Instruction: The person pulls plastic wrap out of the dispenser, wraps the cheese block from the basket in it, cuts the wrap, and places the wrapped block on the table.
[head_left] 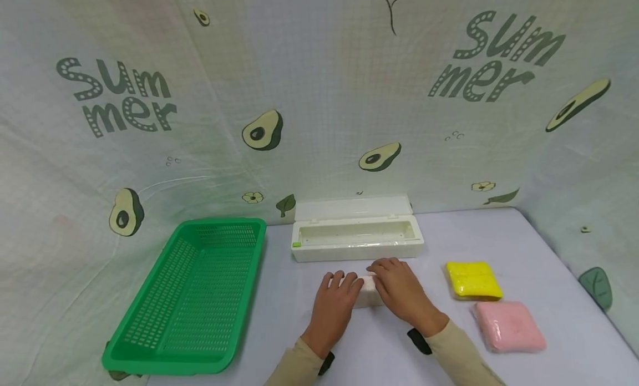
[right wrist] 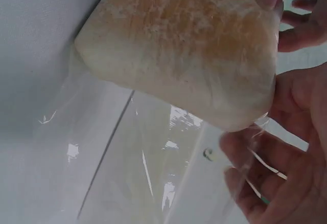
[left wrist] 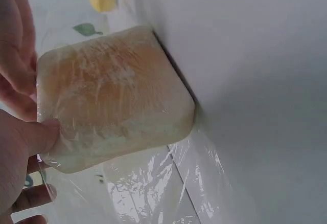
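Observation:
A pale block [head_left: 368,293] with an orange-brown tinge sits on the table between my hands, with clear cling film [right wrist: 153,178] over it and spreading past its far edge. My left hand [head_left: 333,311] is at its left side. In the left wrist view the thumb [left wrist: 45,134] presses the block [left wrist: 117,101] near one corner, while the other fingers reach past its edge behind the film. At the right side is my right hand [head_left: 401,291]. Its bent fingers [right wrist: 240,150] hold the film close to the corner of the block [right wrist: 199,55].
Behind the hands stands a long white cling film box [head_left: 356,252], its lid raised. To the left lies a green plastic basket [head_left: 244,297]. A yellow wrapped block [head_left: 473,279] and a pink wrapped block [head_left: 510,326] rest at the right. A printed cloth [head_left: 319,97] hangs behind the table.

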The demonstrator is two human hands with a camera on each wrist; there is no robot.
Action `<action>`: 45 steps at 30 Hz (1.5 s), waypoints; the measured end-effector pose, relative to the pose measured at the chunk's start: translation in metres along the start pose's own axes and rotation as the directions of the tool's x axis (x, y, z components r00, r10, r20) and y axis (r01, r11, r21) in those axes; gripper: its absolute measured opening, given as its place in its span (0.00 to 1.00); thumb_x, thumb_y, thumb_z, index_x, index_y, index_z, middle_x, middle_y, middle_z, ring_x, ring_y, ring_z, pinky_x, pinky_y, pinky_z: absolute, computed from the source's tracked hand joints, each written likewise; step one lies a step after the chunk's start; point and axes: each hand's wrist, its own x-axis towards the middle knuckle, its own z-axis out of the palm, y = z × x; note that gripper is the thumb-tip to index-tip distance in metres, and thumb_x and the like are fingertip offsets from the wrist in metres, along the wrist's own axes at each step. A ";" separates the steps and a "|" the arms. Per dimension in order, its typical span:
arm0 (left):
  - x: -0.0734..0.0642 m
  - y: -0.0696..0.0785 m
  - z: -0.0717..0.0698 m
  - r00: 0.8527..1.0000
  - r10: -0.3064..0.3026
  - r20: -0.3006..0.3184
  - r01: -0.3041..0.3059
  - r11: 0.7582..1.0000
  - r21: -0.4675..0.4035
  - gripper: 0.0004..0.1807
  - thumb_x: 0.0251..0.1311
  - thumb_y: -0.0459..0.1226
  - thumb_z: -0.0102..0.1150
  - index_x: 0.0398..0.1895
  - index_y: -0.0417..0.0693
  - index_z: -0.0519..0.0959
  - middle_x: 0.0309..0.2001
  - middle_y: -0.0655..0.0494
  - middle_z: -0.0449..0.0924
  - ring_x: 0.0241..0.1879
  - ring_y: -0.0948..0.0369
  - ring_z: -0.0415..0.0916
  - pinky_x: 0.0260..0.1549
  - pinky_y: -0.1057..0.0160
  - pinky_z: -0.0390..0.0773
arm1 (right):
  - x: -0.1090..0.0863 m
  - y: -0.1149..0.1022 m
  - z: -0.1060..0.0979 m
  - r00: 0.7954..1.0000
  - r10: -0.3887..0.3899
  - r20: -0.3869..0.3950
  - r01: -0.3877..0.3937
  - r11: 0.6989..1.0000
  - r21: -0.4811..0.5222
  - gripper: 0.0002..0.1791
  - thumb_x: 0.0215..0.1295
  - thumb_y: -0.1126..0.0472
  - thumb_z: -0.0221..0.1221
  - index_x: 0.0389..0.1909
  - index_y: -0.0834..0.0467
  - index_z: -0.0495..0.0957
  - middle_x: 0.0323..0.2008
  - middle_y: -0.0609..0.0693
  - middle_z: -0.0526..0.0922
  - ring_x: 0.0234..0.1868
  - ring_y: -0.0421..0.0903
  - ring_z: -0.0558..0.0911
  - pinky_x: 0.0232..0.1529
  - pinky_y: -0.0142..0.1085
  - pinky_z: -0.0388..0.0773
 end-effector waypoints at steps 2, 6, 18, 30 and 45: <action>0.004 -0.003 0.004 1.000 -0.016 0.023 0.016 1.000 0.001 0.24 0.45 0.37 0.71 0.48 0.56 0.76 0.46 0.62 0.73 0.46 0.59 0.67 0.48 0.57 0.66 | 0.003 -0.001 0.002 1.000 0.002 -0.020 -0.002 1.000 -0.008 0.11 0.59 0.62 0.60 0.43 0.55 0.80 0.43 0.46 0.77 0.46 0.47 0.73 0.49 0.43 0.67; 0.010 -0.010 0.014 0.997 -0.054 0.048 0.055 0.998 -0.010 0.22 0.49 0.37 0.69 0.49 0.57 0.76 0.48 0.61 0.73 0.48 0.58 0.67 0.51 0.56 0.65 | 0.003 -0.003 0.006 0.999 -0.010 -0.043 0.010 1.000 -0.014 0.14 0.55 0.59 0.63 0.44 0.54 0.79 0.44 0.46 0.75 0.47 0.47 0.73 0.51 0.44 0.66; 0.025 -0.017 0.035 0.989 -0.123 0.087 0.122 0.992 0.018 0.27 0.53 0.34 0.64 0.58 0.57 0.70 0.50 0.60 0.71 0.50 0.59 0.65 0.52 0.58 0.63 | 0.003 0.006 0.021 0.999 -0.036 -0.011 0.034 0.995 -0.092 0.27 0.52 0.61 0.66 0.55 0.59 0.74 0.52 0.53 0.75 0.54 0.51 0.71 0.56 0.46 0.62; 0.026 -0.017 0.043 0.974 -0.164 0.154 0.165 0.986 0.008 0.27 0.54 0.35 0.63 0.58 0.57 0.68 0.53 0.58 0.70 0.52 0.59 0.65 0.52 0.57 0.63 | 0.008 0.013 0.026 0.999 -0.040 0.026 0.043 0.994 -0.102 0.30 0.51 0.63 0.66 0.57 0.62 0.71 0.55 0.55 0.74 0.56 0.52 0.72 0.55 0.48 0.62; 0.021 -0.052 0.034 0.929 -0.364 0.065 0.364 0.868 -0.337 0.20 0.61 0.44 0.56 0.56 0.54 0.72 0.54 0.56 0.68 0.51 0.55 0.64 0.49 0.53 0.61 | 0.014 0.020 0.030 0.996 -0.077 0.038 0.081 0.992 -0.097 0.29 0.49 0.63 0.67 0.55 0.61 0.73 0.54 0.56 0.74 0.55 0.52 0.71 0.53 0.48 0.62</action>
